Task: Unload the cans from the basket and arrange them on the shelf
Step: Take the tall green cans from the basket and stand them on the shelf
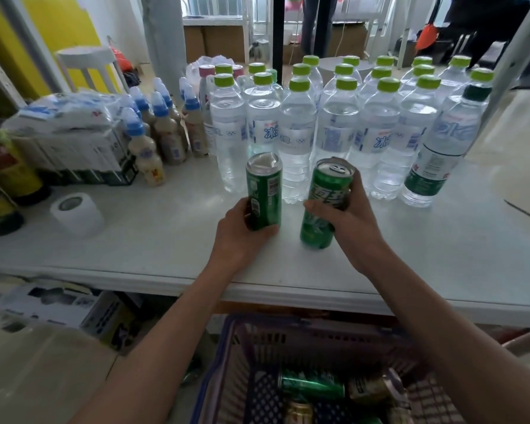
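My left hand (pixel 240 231) grips a tall green can (pixel 265 186) that stands upright on the white shelf (pixel 153 240). My right hand (pixel 351 220) holds a second green can (pixel 326 206), tilted slightly, its base at the shelf surface. Both cans are just in front of the rows of water bottles (pixel 337 127). Below the shelf edge sits a blue basket (pixel 224 365) with several more cans in it, among them a green can lying on its side (pixel 311 385) and a gold-topped one (pixel 297 413).
Small blue-capped milky bottles (pixel 158 127) and a wrapped carton pack (pixel 71 130) stand at the left rear. A white tape roll (pixel 77 212) lies on the shelf to the left. Dark bottles (pixel 3 166) sit at the far left edge. Boxes lie under the shelf.
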Available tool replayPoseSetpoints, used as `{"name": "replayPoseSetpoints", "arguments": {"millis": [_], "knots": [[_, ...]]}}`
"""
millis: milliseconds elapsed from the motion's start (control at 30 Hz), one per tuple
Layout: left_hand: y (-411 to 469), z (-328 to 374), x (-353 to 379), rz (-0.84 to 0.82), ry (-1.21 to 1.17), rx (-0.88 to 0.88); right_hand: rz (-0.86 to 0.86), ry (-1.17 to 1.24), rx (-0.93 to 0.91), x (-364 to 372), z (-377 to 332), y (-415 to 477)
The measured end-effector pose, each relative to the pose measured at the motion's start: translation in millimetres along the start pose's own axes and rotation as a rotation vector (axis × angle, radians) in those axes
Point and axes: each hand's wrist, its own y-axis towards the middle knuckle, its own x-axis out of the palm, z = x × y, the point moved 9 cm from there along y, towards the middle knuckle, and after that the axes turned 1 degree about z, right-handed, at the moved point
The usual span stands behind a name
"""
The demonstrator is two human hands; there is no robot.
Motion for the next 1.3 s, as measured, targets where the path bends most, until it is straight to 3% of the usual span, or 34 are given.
{"name": "replayPoseSetpoints", "arguments": {"millis": [267, 533, 667, 767, 833, 900, 967, 1067, 1133, 1200, 1300], "knots": [[12, -10, 3, -0.027, -0.077, 0.002, -0.051, -0.151, -0.003, 44, 16, 29], [12, 1, -4, -0.037, 0.053, 0.068, -0.074, -0.985, -0.043, 14, 27, 14], [-5, 2, -12, 0.03, 0.222, 0.005, -0.035, -0.94, 0.034, -5, 29, -19], [-34, 15, -13, -0.023, 0.127, 0.13, -0.062, -0.928, 0.061, -11, 19, -45], [-59, 29, 1, -0.174, 0.082, 0.277, -0.226, -0.869, 0.097, -5, 14, -61], [-88, 34, 30, -0.405, 0.074, 0.357, -0.568, -0.738, 0.235, 9, 20, -86], [-119, 19, 73, -0.685, 0.132, 0.347, -0.878, -0.625, 0.44, 13, 38, -121], [-162, -50, 148, -1.105, 0.412, 0.189, -1.125, -0.73, 0.756, -8, 105, -173], [-176, -105, 180, -1.161, 0.644, 0.109, -1.245, -0.916, 0.966, -31, 160, -209], [-179, -147, 198, -1.068, 0.765, 0.092, -1.309, -1.125, 1.051, -60, 204, -235], [-189, -193, 218, -0.978, 0.906, 0.112, -1.142, -1.406, 0.705, -84, 234, -233]]}}
